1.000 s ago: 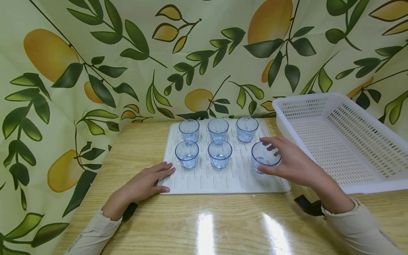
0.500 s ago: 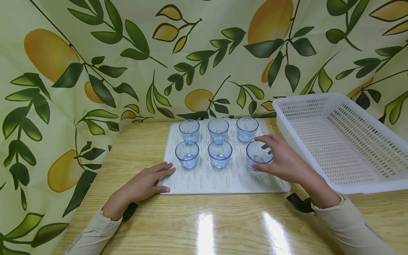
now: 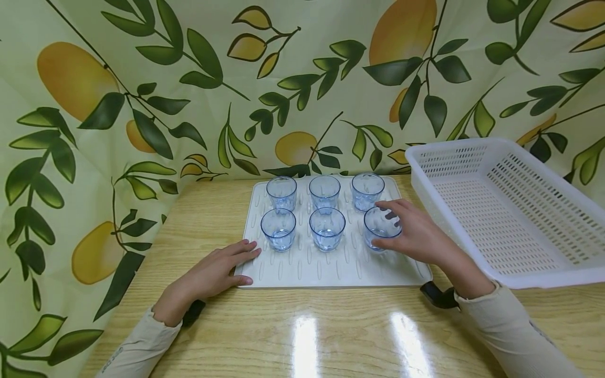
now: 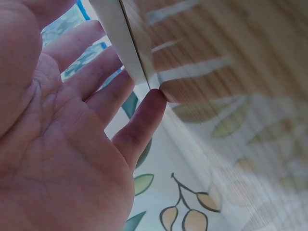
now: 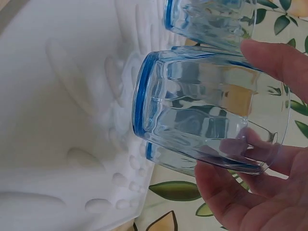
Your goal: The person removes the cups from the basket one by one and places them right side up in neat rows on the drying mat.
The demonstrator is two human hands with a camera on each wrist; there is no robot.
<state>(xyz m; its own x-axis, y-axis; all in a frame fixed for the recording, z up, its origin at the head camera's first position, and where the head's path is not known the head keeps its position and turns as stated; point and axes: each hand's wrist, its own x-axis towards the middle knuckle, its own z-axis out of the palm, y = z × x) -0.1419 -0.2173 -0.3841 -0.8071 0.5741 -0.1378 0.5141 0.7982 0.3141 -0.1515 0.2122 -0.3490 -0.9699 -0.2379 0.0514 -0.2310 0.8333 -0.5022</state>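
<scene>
Clear blue-tinted glass tumblers stand upright in two rows on a white ridged mat [image 3: 302, 274]. My right hand [image 3: 418, 233] holds the front-right tumbler [image 3: 373, 227], thumb and fingers on opposite sides near its rim. In the right wrist view, the base of this held tumbler [image 5: 192, 106] is close to the mat; whether it touches cannot be told. Just behind it is the back-right tumbler [image 3: 367, 191], and to its left the front-middle tumbler [image 3: 326, 233]. My left hand [image 3: 212, 274] rests at the mat's left edge, its fingers extended in the left wrist view.
A white perforated plastic basket [image 3: 454, 220] stands at the right, close to the mat. The wooden table [image 3: 236, 325] runs in front of the mat. A fruit-patterned cloth [image 3: 189, 79] hangs behind and at the left.
My right hand has moved the front-right tumbler slightly left and away from me, into line with the front row. The left hand has stayed in place.
</scene>
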